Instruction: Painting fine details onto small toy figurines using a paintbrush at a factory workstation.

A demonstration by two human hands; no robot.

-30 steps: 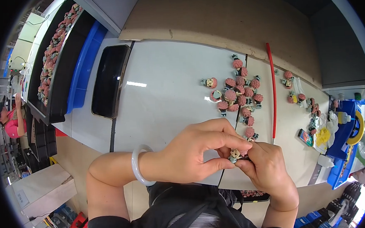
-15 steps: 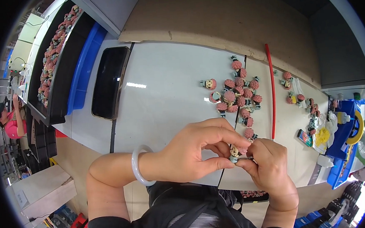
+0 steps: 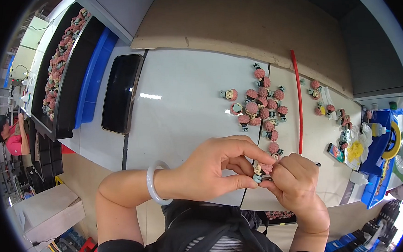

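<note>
The left hand pinches 1 figurine between thumb and fingers, at its right. The figurine tilts: pink hair up-right, teal end down-left by the thumb. Just beside it, the right hand is folded round 1 slim tool, tip near the teal end.

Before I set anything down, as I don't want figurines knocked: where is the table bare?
The widest bare patch lies between the black phone and the pink-headed figurines, beyond the left hand. A smaller one lies between the red rod and the small phone. Crowded: among those figurines and around the yellow clump at right.
</note>
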